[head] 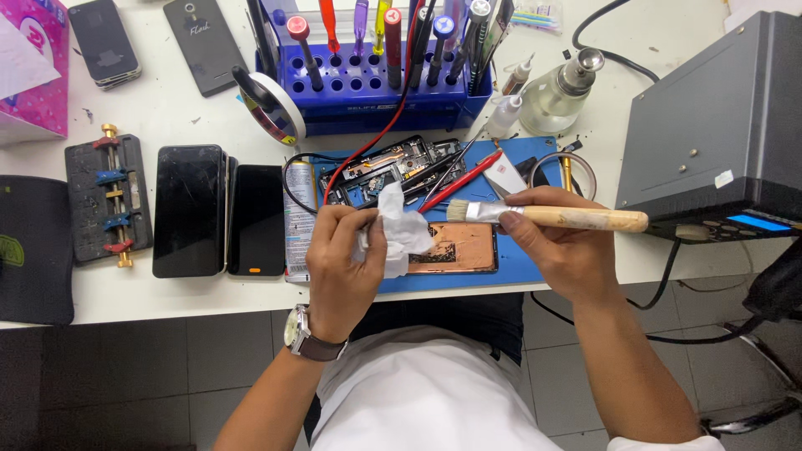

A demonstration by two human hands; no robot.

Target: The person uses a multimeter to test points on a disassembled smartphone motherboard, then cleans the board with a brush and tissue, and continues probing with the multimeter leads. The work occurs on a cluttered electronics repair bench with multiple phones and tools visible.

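Observation:
My left hand grips a crumpled white tissue just above the left end of a copper-coloured phone panel. My right hand holds a wooden-handled brush, its bristles pointing left over the panel's top edge. The panel lies on a blue work mat at the table's front edge. An opened phone frame with exposed parts lies behind it on the mat, crossed by a red tool.
A blue tool rack with screwdrivers stands at the back. Two dark phones and a clamp jig lie left. A glass solvent bottle and a grey machine sit right. A tape roll leans on the rack.

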